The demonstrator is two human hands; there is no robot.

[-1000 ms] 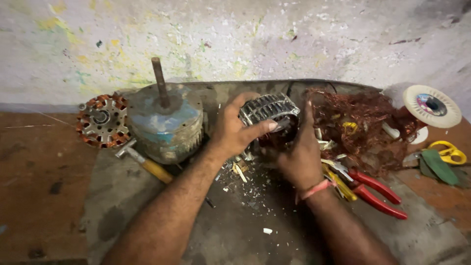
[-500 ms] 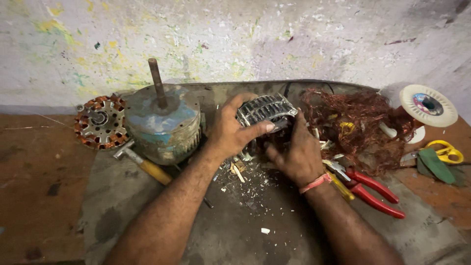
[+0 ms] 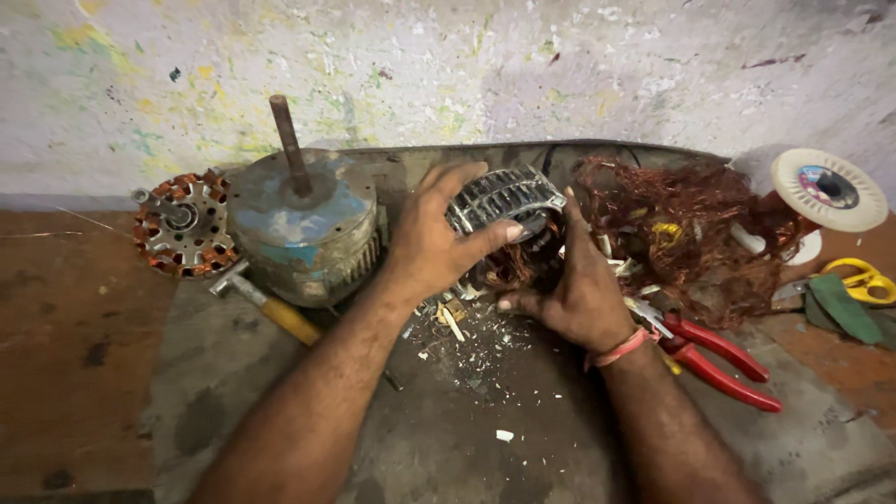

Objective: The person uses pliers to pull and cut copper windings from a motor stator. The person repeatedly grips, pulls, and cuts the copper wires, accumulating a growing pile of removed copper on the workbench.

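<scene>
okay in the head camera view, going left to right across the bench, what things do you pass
Copper-wound stator → hammer → blue motor housing with upright shaft → left hand → metal stator core held in both hands → right hand → tangle of copper wire → red-handled pliers → white wire spool → yellow-handled scissors.

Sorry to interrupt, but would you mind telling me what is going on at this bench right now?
A person grips a ribbed grey metal motor stator with the left hand, tilted off the mat, while the right hand presses at its underside, where copper winding shows. Beside it lie a tangled heap of reddish copper wire and red-handled pliers. To the left stand a round blue-grey motor housing with an upright shaft, a wooden-handled hammer and a copper-wound round stator. Small scraps litter the dark mat.
</scene>
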